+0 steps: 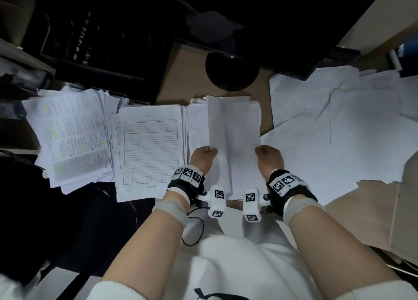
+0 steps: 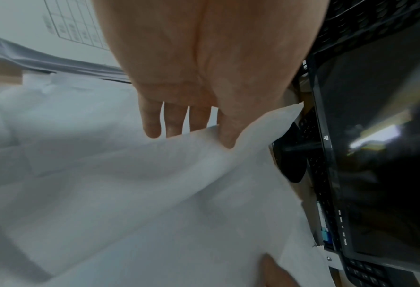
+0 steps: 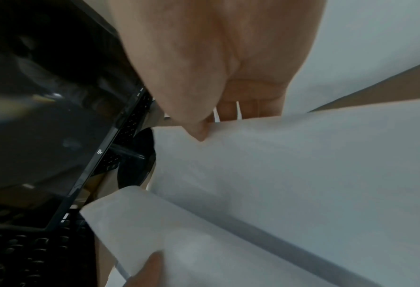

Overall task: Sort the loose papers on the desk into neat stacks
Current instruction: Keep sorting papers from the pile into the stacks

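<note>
both hands pinch one blank sheet (image 1: 235, 141), left hand (image 1: 202, 158) on its left edge, right hand (image 1: 269, 158) on its right, above the blank stack (image 1: 198, 123) at 12 o'clock. we judge the sheet, bowed along a crease, may land askew. loose papers (image 1: 339, 123) crowd 2 o'clock, the form stack (image 1: 149, 150) 10 o'clock; bare desk (image 1: 366, 204) lies at 4 o'clock.
</note>
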The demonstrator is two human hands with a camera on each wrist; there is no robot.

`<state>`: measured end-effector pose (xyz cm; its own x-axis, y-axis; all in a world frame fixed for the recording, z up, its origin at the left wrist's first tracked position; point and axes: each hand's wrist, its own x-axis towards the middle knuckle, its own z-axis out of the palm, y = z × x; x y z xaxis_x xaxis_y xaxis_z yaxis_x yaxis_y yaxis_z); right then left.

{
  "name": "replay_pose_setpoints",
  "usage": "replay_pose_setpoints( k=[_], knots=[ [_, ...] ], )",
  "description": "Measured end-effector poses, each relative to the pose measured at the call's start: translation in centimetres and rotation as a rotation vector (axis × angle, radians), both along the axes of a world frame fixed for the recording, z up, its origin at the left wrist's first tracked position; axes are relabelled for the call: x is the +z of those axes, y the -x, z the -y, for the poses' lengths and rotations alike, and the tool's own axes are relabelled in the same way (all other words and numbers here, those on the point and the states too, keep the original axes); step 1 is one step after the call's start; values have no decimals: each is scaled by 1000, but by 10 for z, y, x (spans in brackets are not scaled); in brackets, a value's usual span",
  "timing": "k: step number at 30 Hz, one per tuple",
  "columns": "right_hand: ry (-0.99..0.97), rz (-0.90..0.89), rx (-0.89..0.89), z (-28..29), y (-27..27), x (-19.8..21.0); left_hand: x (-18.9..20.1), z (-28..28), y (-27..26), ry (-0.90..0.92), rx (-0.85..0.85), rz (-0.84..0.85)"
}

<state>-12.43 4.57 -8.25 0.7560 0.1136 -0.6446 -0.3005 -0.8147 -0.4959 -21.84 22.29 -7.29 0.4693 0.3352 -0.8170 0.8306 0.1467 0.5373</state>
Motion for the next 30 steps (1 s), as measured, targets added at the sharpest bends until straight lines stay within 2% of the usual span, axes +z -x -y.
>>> replay_pose_setpoints(
  k=[4,9,11,13,16,19,22,26,28,30],
  knots=[
    [33,-9,-14,5,-2,-8,10,4,3,36,32,68],
    [-94,-186,-22,-13,1,-16,22,14,6,36,37,95],
    [-182,-235,-119,-11,-2,-19,26,19,4,19,69,85],
    [-191,-229,-175,-4,-5,-11,26,24,2,-1,88,68],
    [-153,-293,-29,3,-5,-7,21,30,-1,-16,74,33],
    [-197,-351,-51,7,-6,2,18,38,-12,2,47,56],
    [-188,-257,-144,33,-20,18,19,55,-40,121,30,72],
    [-113,-173,-306,96,-46,30,22,101,-72,337,-9,-102],
    [-89,-166,-349,126,-58,30,18,128,-79,355,-45,-157],
    [-69,-179,-382,153,-71,26,-6,149,-86,285,-63,-193]
  ],
)
